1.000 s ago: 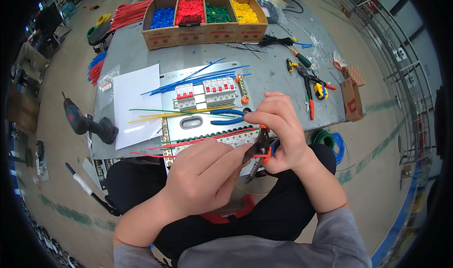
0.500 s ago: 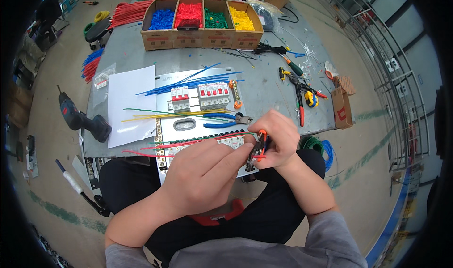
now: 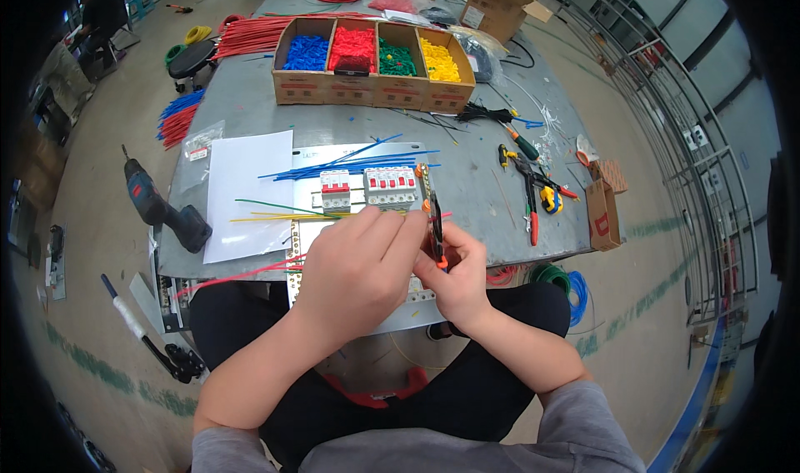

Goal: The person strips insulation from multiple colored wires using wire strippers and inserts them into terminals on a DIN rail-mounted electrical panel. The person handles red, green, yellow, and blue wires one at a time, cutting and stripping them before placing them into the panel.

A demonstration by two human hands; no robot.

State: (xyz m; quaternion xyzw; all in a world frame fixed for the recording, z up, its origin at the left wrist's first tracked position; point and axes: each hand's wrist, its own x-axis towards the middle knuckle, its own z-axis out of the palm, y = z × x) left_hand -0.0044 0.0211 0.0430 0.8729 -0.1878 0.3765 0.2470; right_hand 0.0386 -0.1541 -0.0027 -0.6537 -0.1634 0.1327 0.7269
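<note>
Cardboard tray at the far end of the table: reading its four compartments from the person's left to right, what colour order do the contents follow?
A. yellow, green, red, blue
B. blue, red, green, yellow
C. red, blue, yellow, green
B: the cardboard tray holds blue, then red, then green, then yellow pieces, left to right.

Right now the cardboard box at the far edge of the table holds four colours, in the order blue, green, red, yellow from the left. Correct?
Not quite. In the head view the cardboard box reads blue, red, green, yellow from the left: red and green are swapped.
</note>
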